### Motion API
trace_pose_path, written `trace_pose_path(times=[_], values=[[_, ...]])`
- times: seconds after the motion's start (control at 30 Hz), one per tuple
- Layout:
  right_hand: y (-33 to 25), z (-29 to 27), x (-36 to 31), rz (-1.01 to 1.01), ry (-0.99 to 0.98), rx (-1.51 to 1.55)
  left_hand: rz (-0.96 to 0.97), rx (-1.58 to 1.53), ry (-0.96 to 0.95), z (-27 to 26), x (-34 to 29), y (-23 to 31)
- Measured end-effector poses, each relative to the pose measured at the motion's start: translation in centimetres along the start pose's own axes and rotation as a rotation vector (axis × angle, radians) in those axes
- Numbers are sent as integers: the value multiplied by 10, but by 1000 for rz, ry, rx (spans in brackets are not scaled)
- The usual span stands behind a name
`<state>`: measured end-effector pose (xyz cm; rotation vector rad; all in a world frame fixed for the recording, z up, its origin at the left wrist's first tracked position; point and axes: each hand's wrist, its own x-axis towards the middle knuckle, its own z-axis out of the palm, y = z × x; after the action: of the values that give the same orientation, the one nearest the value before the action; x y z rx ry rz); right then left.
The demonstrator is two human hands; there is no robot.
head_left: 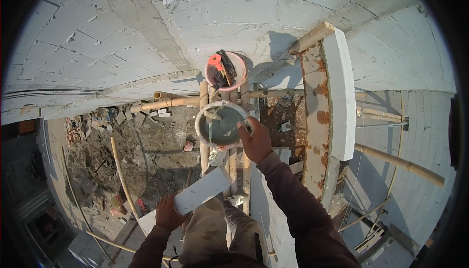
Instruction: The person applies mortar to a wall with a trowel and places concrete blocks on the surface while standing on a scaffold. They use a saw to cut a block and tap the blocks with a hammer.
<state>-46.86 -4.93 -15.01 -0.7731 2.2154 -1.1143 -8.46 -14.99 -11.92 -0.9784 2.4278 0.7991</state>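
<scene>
My left hand is closed around one end of a white, brick-shaped block, held tilted above my legs. My right hand is at the right side of a round bucket, its thumb inside and its fingers curled at the rim. Wet grey mortar lies in this bucket. A tool with a short light handle rests in the mortar, apart from my right hand; its lower part is coated or sunk. Both forearms have dark sleeves.
Beyond the bucket stands a pink bucket with a red-topped tool and black plastic. Bamboo poles run beneath me, over rubble-strewn ground below. A block wall rises ahead; a mortar-topped wall with a long white block is at right.
</scene>
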Motion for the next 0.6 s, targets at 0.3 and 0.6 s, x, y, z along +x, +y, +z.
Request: trace_pose_path(times=[0.3, 0.6], values=[[160, 187, 226, 1182, -29, 1147, -480, -120, 40, 35, 0, -102], [213, 203, 266, 1036, 43, 1518, -459, -121, -42, 79, 23, -112]])
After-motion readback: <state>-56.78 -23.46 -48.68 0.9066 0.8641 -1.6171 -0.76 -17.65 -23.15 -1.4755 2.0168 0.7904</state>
